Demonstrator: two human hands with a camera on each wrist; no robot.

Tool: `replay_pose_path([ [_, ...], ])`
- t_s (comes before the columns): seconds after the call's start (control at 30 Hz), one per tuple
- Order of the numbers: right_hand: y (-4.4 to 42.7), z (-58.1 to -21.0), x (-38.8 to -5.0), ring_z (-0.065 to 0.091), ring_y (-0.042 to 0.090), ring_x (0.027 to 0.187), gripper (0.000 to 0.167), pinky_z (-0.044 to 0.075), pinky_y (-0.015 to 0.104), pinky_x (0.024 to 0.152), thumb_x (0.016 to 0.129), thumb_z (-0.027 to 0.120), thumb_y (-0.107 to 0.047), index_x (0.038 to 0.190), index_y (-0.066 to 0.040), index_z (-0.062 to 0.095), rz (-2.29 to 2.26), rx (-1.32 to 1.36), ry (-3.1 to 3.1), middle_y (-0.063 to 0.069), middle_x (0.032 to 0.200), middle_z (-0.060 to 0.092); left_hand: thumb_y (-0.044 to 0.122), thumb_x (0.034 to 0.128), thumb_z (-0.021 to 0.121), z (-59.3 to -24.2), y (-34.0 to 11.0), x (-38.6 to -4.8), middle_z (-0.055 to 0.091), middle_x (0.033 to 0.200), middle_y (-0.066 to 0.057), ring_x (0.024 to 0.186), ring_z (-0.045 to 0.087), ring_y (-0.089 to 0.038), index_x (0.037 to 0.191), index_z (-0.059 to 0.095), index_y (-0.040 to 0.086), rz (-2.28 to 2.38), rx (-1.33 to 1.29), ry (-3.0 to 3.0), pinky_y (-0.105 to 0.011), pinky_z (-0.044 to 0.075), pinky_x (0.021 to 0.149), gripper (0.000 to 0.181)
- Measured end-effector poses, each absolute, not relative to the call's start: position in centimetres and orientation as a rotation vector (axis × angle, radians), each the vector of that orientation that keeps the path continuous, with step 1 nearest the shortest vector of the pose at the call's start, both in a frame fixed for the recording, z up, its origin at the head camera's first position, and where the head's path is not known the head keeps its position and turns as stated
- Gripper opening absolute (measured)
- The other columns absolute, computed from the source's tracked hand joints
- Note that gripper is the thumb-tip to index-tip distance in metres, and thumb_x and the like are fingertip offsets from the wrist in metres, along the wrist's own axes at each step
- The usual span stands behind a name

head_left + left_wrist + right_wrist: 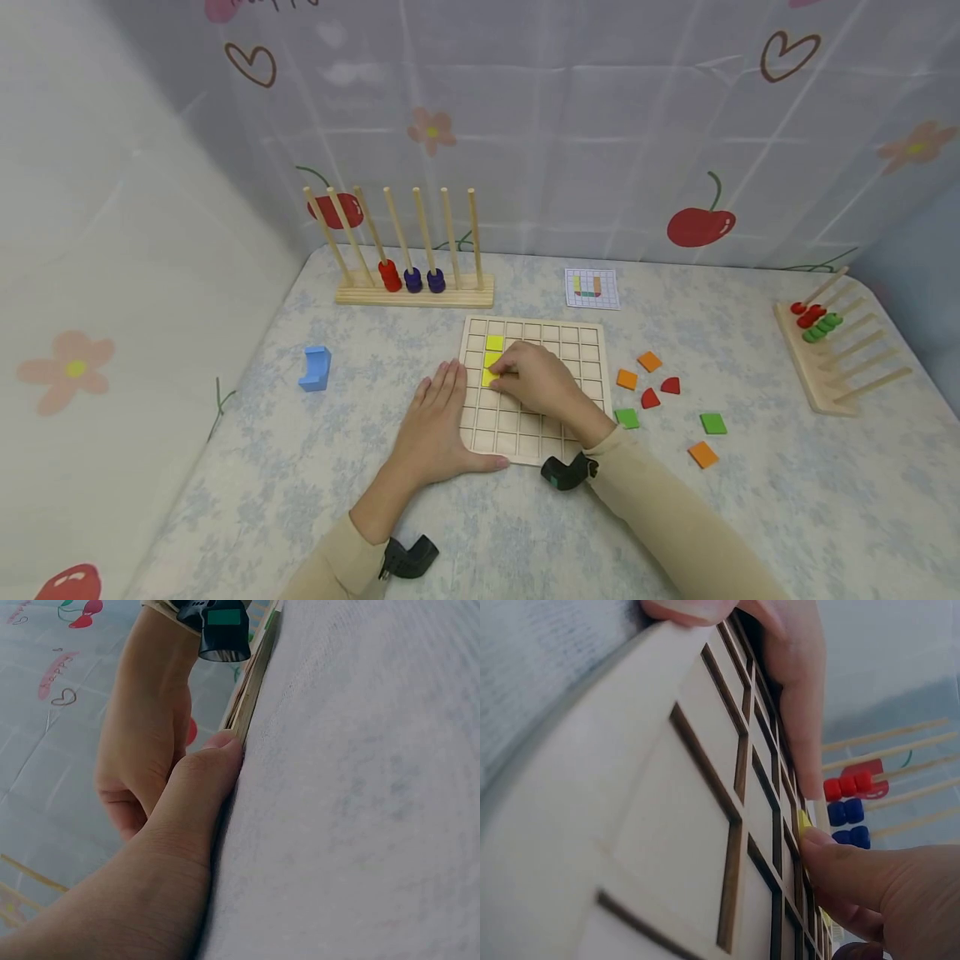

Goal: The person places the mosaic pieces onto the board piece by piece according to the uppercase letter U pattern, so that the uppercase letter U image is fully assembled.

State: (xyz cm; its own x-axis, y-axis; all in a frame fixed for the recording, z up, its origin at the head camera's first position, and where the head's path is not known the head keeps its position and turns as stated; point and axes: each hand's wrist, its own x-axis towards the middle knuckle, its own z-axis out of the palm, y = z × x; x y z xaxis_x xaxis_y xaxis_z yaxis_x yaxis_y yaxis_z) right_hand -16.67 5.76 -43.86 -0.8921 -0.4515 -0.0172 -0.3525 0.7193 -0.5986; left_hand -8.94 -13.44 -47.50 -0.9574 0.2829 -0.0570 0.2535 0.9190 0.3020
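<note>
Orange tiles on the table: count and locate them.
3, right of the grid board: one orange tile nearest its edge, one beyond that, one lowest in the head view. The right sleeve may hide more.

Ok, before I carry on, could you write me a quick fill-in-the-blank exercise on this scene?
The right hand pinches a ____ square tile on the pale wooden grid board.
The left hand has its ____ against the board's near edge.
In the head view, ____ loose orange square tiles lie right of the board.
Both loose quarter-circle tiles there are ____.
Missing words: yellow; thumb; three; red.
</note>
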Motion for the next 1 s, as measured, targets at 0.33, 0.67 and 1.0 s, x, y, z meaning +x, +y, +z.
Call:
replay_pose_path([
  [0.33, 7.0, -43.7, -16.0, 0.065, 0.011, 0.094, 0.016, 0.054, 0.033, 0.086, 0.09, 0.075, -0.023, 0.104, -0.017, 0.079, -0.973, -0.692, 2.73, -0.007, 0.101, 0.071, 0.098, 0.057, 0.052, -47.4, -13.3, -9.0, 0.0, 0.169, -0.008, 0.156, -0.003, -0.021, 0.159, 0.003, 0.006, 0.439, 0.405, 2.975, -0.045, 0.006, 0.127, 0.146],
  [0.67, 11.4, -42.7, -14.8, 0.061, 0.012, 0.092, 0.016, 0.051, 0.034, 0.082, 0.093, 0.071, -0.026, 0.107, -0.02, 0.076, -1.033, -0.638, 2.751, -0.008, 0.103, 0.07, 0.1, 0.056, 0.05, -47.6, -13.4, -8.9, 0.0, 0.169, -0.006, 0.156, -0.004, -0.019, 0.16, 0.002, 0.008, 0.418, 0.364, 2.975, -0.045, 0.006, 0.127, 0.147],
  [1.0, 17.6, -42.5, -13.6, 0.053, 0.015, 0.082, 0.018, 0.046, 0.028, 0.07, 0.09, 0.074, -0.024, 0.107, -0.018, 0.075, -0.988, -0.49, 2.821, -0.004, 0.103, 0.069, 0.097, 0.0565, 0.055, -47.6, -13.4, -8.9, -0.002, 0.169, -0.006, 0.156, -0.005, -0.019, 0.16, 0.001, 0.009, 0.466, 0.396, 2.977, -0.045, 0.005, 0.127, 0.146],
])
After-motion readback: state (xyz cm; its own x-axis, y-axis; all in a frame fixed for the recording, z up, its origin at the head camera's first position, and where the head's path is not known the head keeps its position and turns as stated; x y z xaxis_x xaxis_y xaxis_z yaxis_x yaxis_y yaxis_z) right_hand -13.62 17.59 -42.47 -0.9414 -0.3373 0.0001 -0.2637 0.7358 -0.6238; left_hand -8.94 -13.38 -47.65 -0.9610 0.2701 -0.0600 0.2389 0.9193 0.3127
